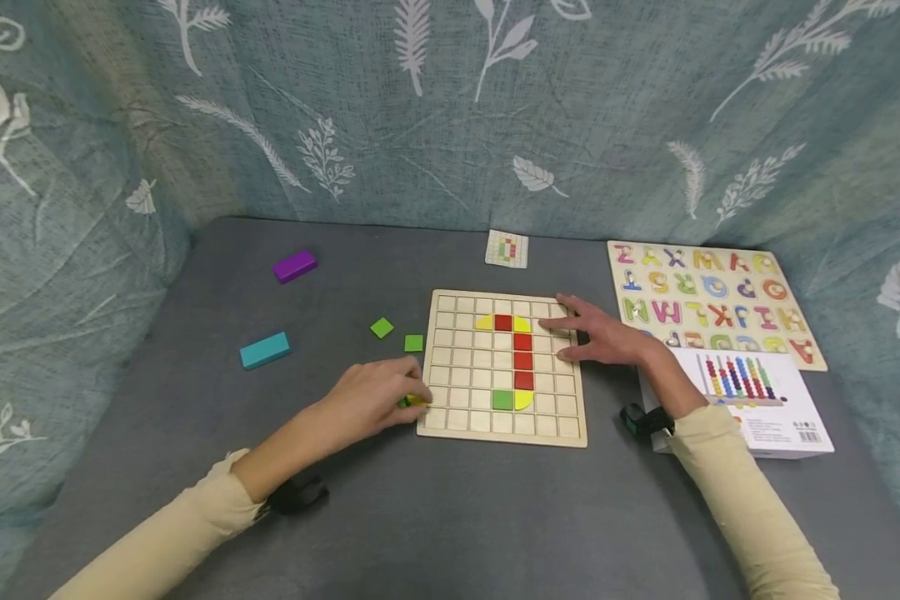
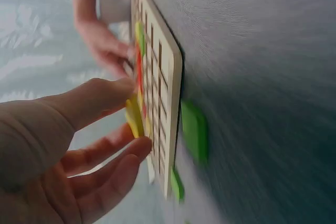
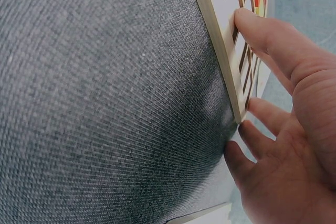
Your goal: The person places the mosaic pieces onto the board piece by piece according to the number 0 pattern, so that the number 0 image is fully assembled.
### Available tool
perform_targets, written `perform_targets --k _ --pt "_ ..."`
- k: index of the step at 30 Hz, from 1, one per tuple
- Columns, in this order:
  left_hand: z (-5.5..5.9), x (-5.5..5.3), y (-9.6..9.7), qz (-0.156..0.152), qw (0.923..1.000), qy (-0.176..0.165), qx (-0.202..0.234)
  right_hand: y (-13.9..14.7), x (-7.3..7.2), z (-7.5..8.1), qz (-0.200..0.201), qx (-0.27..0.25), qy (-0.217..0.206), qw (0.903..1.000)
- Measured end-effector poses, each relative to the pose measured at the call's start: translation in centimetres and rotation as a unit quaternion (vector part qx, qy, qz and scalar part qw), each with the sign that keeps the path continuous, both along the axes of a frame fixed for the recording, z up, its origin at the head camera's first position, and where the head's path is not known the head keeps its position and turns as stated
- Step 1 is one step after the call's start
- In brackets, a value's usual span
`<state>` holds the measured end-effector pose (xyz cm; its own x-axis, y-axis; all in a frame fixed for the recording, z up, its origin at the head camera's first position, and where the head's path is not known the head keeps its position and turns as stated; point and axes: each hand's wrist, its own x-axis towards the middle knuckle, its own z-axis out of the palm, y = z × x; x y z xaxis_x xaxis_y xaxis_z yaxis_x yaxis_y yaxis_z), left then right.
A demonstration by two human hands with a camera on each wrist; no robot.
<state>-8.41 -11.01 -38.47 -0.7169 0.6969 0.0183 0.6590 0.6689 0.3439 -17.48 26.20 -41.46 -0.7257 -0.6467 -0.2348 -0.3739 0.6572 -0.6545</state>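
My left hand (image 1: 371, 393) is at the left edge of a wooden grid board (image 1: 465, 423). Between thumb and fingers it pinches a yellow rounded tile (image 2: 134, 119), raised off the table. A green square tile (image 2: 194, 132) lies beside the board near that hand. On the board, red square tiles (image 1: 522, 361), yellow rounded tiles and one green tile (image 1: 502, 400) form a hooked column. My right hand (image 1: 606, 335) rests on the board's upper right part, fingers spread and holding no tile.
Two more green tiles (image 1: 382, 327) lie left of the board. Farther left are a teal block (image 1: 266, 351) and a purple block (image 1: 295, 267). A pattern card (image 1: 507, 249) lies behind the board. At right, a white abacus box (image 1: 783, 417) overlaps a letter puzzle (image 1: 716, 287).
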Motion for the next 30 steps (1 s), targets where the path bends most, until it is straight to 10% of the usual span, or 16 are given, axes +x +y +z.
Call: perform_targets --k 9,30 --pt "-1.7 -1.7 6.2 -0.041 0.9987 -0.029 -0.006 -0.3 0.0 -0.2 -0.002 0.004 -0.001 1.0" --pt "-2.4 -2.1 8.3 -0.041 0.999 -0.009 0.011 0.0 -0.1 0.2 -0.014 0.006 -0.017 0.9997"
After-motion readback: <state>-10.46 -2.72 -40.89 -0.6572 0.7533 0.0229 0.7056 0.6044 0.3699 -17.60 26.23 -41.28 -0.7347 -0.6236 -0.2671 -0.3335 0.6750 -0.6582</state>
